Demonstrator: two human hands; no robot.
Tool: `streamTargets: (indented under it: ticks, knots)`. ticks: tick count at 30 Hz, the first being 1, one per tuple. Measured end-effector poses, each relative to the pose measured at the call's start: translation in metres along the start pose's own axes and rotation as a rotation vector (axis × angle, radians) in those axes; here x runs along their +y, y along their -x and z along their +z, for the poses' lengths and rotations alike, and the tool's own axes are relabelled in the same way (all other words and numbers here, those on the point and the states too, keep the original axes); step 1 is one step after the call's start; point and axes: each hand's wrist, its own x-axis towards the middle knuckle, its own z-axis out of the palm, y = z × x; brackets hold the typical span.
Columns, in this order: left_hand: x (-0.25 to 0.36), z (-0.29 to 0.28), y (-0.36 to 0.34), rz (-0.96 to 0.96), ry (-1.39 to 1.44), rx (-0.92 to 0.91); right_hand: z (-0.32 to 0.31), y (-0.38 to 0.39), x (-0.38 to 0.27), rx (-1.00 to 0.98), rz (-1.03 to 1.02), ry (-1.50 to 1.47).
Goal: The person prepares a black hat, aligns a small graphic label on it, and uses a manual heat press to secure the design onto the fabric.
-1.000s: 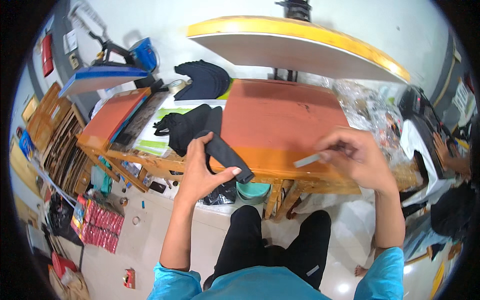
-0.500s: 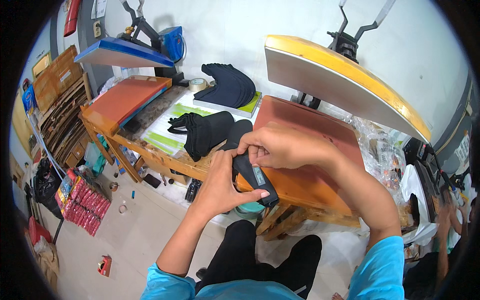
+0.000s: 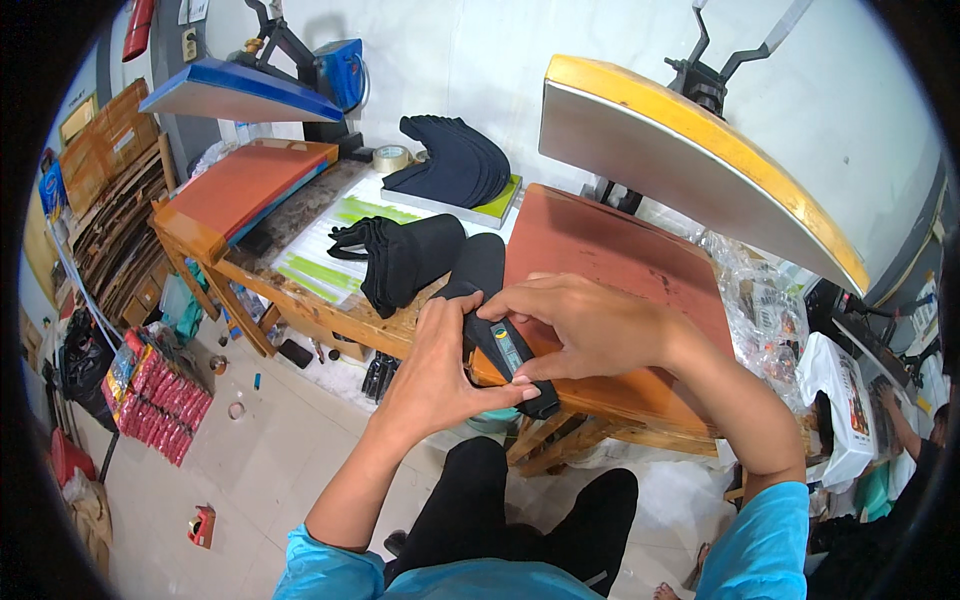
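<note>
A black fabric piece with a small printed strip on it lies across the left front corner of the right heat press's reddish pad. My left hand grips its left edge, the thumb stretched along the lower end. From the right, my right hand holds the fabric too, fingertips above the printed strip and thumb by its lower end, close to the left thumb. Behind my hands the black fabric runs on towards the table. Folded black fabric pieces rest just left of it.
The yellow-edged upper plate of the right press hangs raised over the reddish pad. At left stands a blue press plate, also raised. Curved dark pieces are stacked at the back. Another person's arm shows far right.
My right hand has opened from a bunched pinch, its thumb coming down to the strip's lower end. More of the strip's coloured print shows. My left hand keeps its grip.
</note>
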Motion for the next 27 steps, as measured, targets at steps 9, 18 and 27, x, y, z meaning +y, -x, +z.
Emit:
streamTargets:
  ticks: [9,18,27]
  knots:
    - [-0.003,0.005,0.001,0.043,-0.029,0.071,0.003,0.0,0.016,0.025,-0.115,0.068]
    - [-0.002,0.004,0.001,0.009,-0.012,0.035,0.004,-0.009,0.013,-0.038,-0.094,0.05]
    - [0.002,0.002,0.002,0.024,-0.049,0.039,0.003,0.009,0.005,0.251,-0.003,-0.115]
